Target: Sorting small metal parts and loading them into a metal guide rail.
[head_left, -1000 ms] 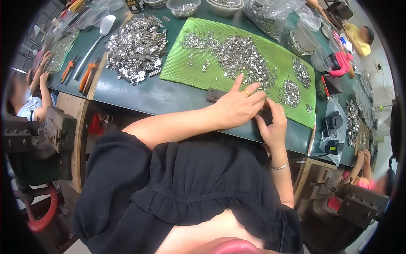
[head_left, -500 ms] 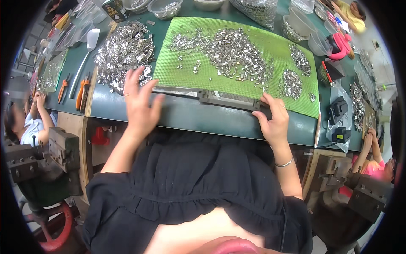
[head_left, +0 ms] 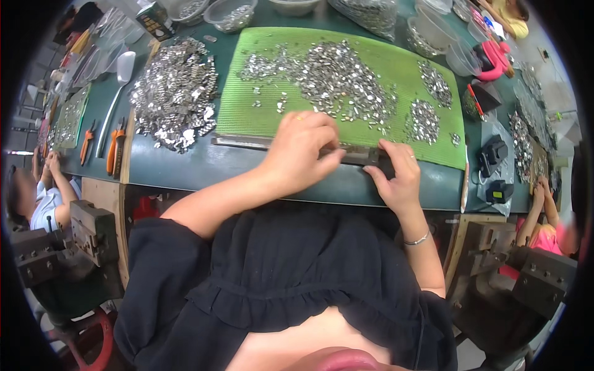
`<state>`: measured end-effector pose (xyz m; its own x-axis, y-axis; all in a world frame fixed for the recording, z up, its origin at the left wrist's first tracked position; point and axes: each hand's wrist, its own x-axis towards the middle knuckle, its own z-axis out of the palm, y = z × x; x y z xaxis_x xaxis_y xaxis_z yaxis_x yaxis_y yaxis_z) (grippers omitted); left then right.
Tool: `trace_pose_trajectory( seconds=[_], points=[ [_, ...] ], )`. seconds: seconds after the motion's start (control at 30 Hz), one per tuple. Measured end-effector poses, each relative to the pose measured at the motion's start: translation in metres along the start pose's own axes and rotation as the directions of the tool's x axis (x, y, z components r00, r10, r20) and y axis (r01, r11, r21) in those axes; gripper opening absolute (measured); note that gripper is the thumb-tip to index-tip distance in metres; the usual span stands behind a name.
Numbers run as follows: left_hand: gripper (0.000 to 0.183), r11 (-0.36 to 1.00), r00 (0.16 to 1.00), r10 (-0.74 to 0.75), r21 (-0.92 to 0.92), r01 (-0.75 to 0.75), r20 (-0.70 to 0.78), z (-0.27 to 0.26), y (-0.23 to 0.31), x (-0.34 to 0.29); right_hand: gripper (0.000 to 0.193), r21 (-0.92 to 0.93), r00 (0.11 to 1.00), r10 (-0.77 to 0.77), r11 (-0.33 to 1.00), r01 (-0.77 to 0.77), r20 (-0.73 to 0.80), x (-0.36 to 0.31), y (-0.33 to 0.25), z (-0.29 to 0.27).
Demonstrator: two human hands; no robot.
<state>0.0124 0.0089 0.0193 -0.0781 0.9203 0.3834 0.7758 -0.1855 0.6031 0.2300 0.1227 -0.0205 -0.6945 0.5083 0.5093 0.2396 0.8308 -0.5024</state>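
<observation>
A long narrow metal bar fixture (head_left: 357, 153) lies along the front edge of a green textured mat (head_left: 247, 117). My right hand (head_left: 399, 168) grips its right end between thumb and fingers. Over the middle of the bar is my left hand (head_left: 303, 148), fingers curled toward the thumb; whatever they may hold is too small or hidden to make out. This hand covers part of the bar. Beyond both hands, a large pile of small shiny metal pieces (head_left: 337, 74) is spread on the mat, with two smaller piles (head_left: 424, 120) to the right.
Left of the mat lies a big heap of linked metal parts (head_left: 173, 93). Farther left are orange-handled pliers (head_left: 116, 148) and a long-handled scoop (head_left: 120, 80). Plastic tubs (head_left: 230, 15) line the back. Black devices (head_left: 495, 154) sit at right. Other people work on both sides.
My left hand has moved right from beside the metal heap to the middle of the bar, and its spread fingers have curled in. My right hand stays at the bar's right end.
</observation>
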Motion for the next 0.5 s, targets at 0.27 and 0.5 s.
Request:
trace_pose_trajectory(
  seconds=[0.27, 0.5],
  points=[
    [0.015, 0.982, 0.864, 0.003, 0.166, 0.094, -0.504, -0.098, -0.040, -0.024, 0.024, -0.069, 0.985, -0.165, 0.983, 0.167, 0.044, 0.070, -0.015, 0.020],
    [0.019, 0.914, 0.931, -0.068, 0.351, 0.202, -0.359, -0.121, -0.064, -0.035, 0.014, -0.121, 0.924, -0.301, 0.934, 0.335, 0.235, 0.139, -0.024, 0.095]
  ],
)
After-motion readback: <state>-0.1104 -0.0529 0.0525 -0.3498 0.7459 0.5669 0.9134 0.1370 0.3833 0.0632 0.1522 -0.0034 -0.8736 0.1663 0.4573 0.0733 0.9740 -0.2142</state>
